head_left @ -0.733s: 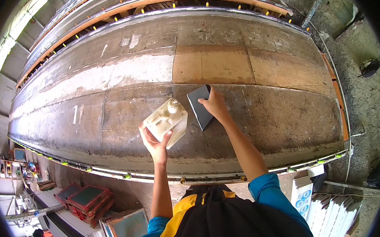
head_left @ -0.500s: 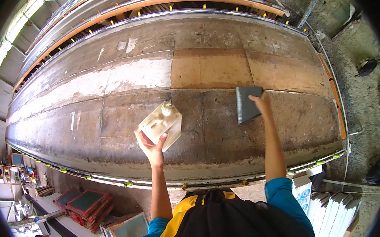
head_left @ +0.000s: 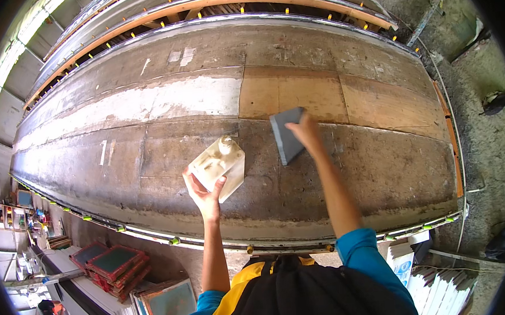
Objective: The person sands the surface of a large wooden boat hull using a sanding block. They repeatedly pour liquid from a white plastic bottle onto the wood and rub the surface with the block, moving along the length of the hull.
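My left hand [head_left: 201, 195] grips a whitish, translucent plastic jug [head_left: 230, 169] from its lower left side, thumb across its near face. The jug is tilted, with its neck toward the far side. In my right hand [head_left: 308, 131] is a flat dark grey pad [head_left: 287, 144] with a paler left edge; the thumb lies on top and the other fingers are hidden. The pad is over the stained brown surface of a long table [head_left: 382, 175], to the right of the jug and apart from it. Whether the pad touches the surface I cannot tell.
A white patch [head_left: 195, 98] and tan panels [head_left: 295, 96] run along the table's middle. Clamps line its metal rail [head_left: 212, 244]. Beyond lies another long table [head_left: 212, 2]. Red-framed screens [head_left: 119, 265] are stacked behind me at left; white sheets [head_left: 440, 290] stand at right.
My right hand has moved the grey pad leftward, closer to the jug. My left hand holds the jug much as before. The whole view has shifted slightly.
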Motion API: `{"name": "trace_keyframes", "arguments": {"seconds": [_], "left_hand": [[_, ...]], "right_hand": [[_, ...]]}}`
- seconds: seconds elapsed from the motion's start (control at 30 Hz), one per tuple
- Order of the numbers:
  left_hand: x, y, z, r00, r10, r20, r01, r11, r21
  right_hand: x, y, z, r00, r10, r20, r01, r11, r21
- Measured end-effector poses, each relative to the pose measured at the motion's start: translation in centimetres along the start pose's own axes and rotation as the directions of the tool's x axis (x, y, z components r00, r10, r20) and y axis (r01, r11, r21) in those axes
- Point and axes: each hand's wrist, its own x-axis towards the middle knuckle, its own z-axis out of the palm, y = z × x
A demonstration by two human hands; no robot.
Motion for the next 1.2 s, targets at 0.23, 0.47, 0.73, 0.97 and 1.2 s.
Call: {"name": "trace_keyframes", "arguments": {"seconds": [0.23, 0.47, 0.73, 0.97, 1.2], "left_hand": [[0.0, 0.8, 1.3, 0.998, 0.030, 0.053, -0.033, 0.998, 0.057], [-0.7, 1.0, 4.9, 0.983, 0.022, 0.181, -0.021, 1.000, -0.006], [-3.1, 2.5, 8.1, 0.948, 0.119, 0.295, -0.176, 0.969, 0.176], [-5.8, 5.3, 12.6, 0.874, 0.120, 0.470, -0.354, 0.820, 0.449], [-9.9, 5.6, 21.8, 0.472, 0.090, 0.877, -0.851, 0.304, 0.427]], "right_hand": [[0.7, 9.6, -9.9, 0.974, 0.151, -0.167, -0.144, 0.988, 0.051], [-3.5, 10.2, -9.0, 0.973, 0.137, -0.185, -0.140, 0.990, -0.006], [-8.1, 10.0, -11.8, 0.983, 0.114, -0.146, -0.112, 0.994, 0.017], [-10.7, 17.6, -16.7, 0.964, 0.232, -0.132, -0.217, 0.969, 0.118], [-13.0, 27.7, -27.7, 0.885, 0.309, -0.348, -0.226, 0.939, 0.258]]}}
